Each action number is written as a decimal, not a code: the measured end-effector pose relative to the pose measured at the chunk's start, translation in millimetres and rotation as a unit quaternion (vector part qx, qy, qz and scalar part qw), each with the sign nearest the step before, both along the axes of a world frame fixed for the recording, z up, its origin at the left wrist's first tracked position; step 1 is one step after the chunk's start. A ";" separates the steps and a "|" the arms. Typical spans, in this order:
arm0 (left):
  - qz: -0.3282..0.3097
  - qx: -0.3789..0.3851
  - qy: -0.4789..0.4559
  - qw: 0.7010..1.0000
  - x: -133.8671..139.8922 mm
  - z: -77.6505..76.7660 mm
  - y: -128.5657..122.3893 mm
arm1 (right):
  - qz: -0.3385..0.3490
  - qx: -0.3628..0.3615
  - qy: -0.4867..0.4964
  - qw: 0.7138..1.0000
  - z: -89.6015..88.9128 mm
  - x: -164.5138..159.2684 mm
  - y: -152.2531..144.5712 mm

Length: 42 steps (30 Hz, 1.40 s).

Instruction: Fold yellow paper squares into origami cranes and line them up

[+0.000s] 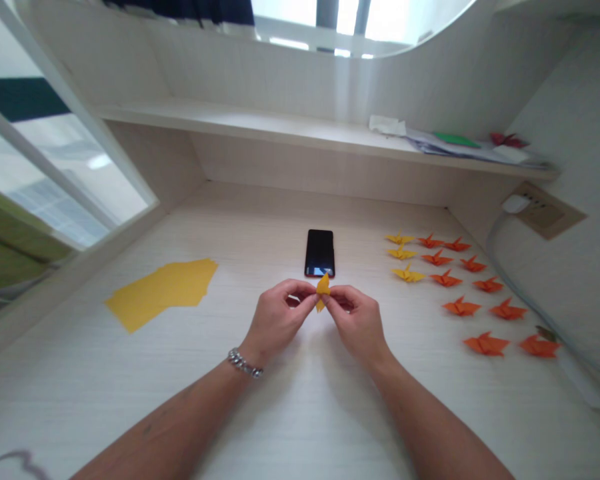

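Between my two hands is a small folded piece of yellow paper, held just in front of the phone. My left hand pinches its left side between thumb and fingers; a chain bracelet circles that wrist. On the other side, my right hand pinches the paper's right edge the same way. The paper's pointed ends show above and below the fingertips, while its middle is partly covered. A black phone lies flat on the desk beyond my hands.
Yellow paper sheets lie spread at the left. Several orange paper cranes and three yellow cranes stand in rows at the right. A grey cable runs from a wall socket past them. A shelf crosses the back.
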<state>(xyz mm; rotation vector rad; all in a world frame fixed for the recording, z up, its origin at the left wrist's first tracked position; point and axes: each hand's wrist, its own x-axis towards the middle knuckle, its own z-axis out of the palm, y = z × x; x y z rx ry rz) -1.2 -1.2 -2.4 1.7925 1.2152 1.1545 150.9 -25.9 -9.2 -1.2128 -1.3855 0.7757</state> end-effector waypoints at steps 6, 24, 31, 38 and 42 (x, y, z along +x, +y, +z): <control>0.005 0.068 0.065 0.996 -0.1 1.5 -3.1 | -0.017 0.006 -0.014 1.000 -1.0 -0.1 -1.1; -0.007 0.130 0.032 0.991 1.3 -7.8 -5.3 | -0.027 0.040 -0.030 0.998 -0.3 -3.7 -5.2; -0.036 0.111 0.019 0.993 4.5 -1.6 -6.4 | 0.011 -0.032 0.151 0.988 -0.8 -1.9 2.9; -0.085 0.102 0.027 0.991 9.9 6.5 -14.8 | 0.015 -0.100 0.274 0.956 -8.0 2.0 10.2; -0.018 0.097 0.024 0.995 7.5 4.2 -14.3 | 0.010 -0.066 0.237 0.969 -9.0 1.8 10.2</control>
